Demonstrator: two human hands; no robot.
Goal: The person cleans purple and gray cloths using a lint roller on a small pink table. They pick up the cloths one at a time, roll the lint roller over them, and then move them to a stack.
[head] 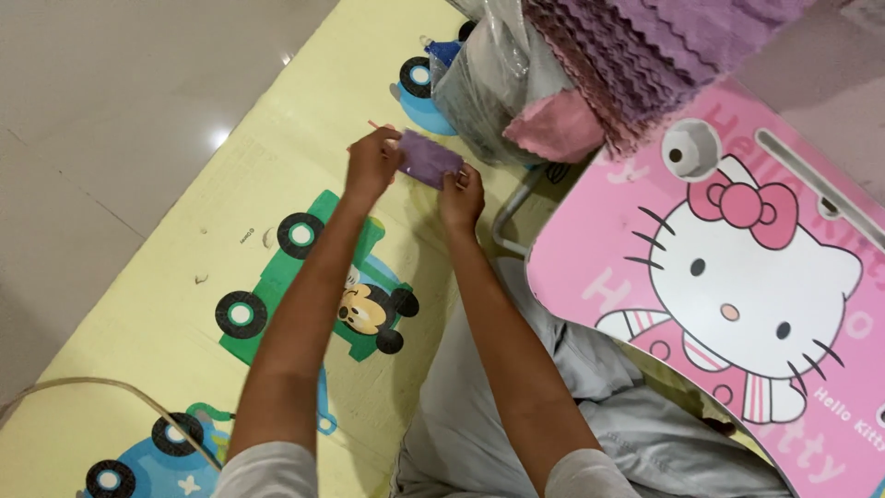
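Both my arms reach forward over a pale yellow play mat [166,304] printed with cartoon cars. Between my hands is a small folded purple cloth [428,159], held just above the mat. My left hand [371,164] pinches its left end and my right hand [461,195] grips its lower right corner. The cloth sits right in front of a clear plastic bag [489,83] stuffed with more fabric.
A stack of purple and pink zigzag-edged cloths [636,55] rests on the far corner of a small pink cartoon-cat table [737,277] at my right. A metal table leg [509,217] stands beside my right hand. Grey tiled floor [111,83] borders the mat on the left.
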